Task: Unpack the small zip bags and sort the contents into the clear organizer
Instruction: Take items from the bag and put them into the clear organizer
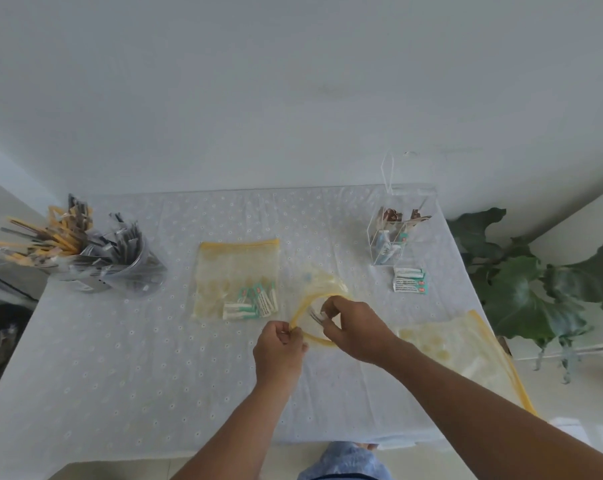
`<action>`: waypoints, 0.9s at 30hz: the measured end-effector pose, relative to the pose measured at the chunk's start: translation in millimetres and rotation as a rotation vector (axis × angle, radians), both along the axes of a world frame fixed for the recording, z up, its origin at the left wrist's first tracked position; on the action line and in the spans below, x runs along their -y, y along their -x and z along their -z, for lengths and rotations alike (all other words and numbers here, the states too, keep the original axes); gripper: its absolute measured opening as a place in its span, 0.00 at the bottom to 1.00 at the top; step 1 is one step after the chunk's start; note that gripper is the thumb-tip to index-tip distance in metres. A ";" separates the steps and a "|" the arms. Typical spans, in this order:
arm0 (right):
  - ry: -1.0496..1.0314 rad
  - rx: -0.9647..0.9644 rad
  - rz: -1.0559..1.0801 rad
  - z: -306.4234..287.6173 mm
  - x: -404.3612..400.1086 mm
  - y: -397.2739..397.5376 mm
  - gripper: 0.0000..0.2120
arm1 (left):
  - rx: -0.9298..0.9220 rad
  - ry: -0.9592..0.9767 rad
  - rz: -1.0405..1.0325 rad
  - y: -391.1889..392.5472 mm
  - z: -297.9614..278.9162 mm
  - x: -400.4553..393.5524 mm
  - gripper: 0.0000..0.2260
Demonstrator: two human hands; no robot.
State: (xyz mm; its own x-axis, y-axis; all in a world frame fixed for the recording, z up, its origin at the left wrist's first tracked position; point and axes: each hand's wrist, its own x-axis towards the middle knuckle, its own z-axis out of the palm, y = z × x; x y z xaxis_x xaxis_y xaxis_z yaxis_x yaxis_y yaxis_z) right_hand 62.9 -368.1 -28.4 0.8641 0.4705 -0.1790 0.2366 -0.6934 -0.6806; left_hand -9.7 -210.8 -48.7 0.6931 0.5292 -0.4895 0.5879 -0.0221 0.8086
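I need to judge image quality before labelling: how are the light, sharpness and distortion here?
Head view: soft, even light with faint shadows; wide-angle bending curves the table edges; overall slightly soft, print on the packets unreadable; the clear organizer is low-contrast.

Soft, even daylight fills the scene, with only faint shadows on the white tablecloth [120,358]. Around it, wide-angle distortion bends the table edges and wall lines. The whole frame looks slightly soft, and fine detail is smeared toward the corners.
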 end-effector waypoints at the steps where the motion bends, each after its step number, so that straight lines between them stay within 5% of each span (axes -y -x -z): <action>1: 0.032 0.007 -0.039 -4.2 5.5 -0.6 0.04 | 0.000 -0.016 -0.010 -0.3 -0.7 0.5 0.03; 4: -0.041 -0.024 -0.021 -13.8 17.3 -3.9 0.05 | -0.016 -0.060 -0.022 0.4 -3.1 2.2 0.03; 10: -0.355 -0.035 0.383 -38.6 37.6 -27.7 0.06 | -0.037 -0.045 -0.024 6.5 -2.4 3.7 0.02; 19: -0.371 0.046 0.834 -59.3 89.0 -109.3 0.07 | -0.029 -0.042 -0.008 9.0 -5.4 -0.7 0.03; 27: -0.171 0.038 0.719 -44.3 81.3 -130.9 0.15 | -0.007 -0.040 -0.024 12.6 -6.6 -5.4 0.03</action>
State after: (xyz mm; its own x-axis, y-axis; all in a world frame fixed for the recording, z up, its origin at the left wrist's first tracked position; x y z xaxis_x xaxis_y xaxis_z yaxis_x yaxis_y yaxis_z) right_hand 193.8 -449.5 16.0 0.9735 -0.1958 -0.1180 -0.2111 -0.5713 -0.7931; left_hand -22.3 -205.4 -42.1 0.6765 0.5650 -0.4724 0.5942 -0.0399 0.8033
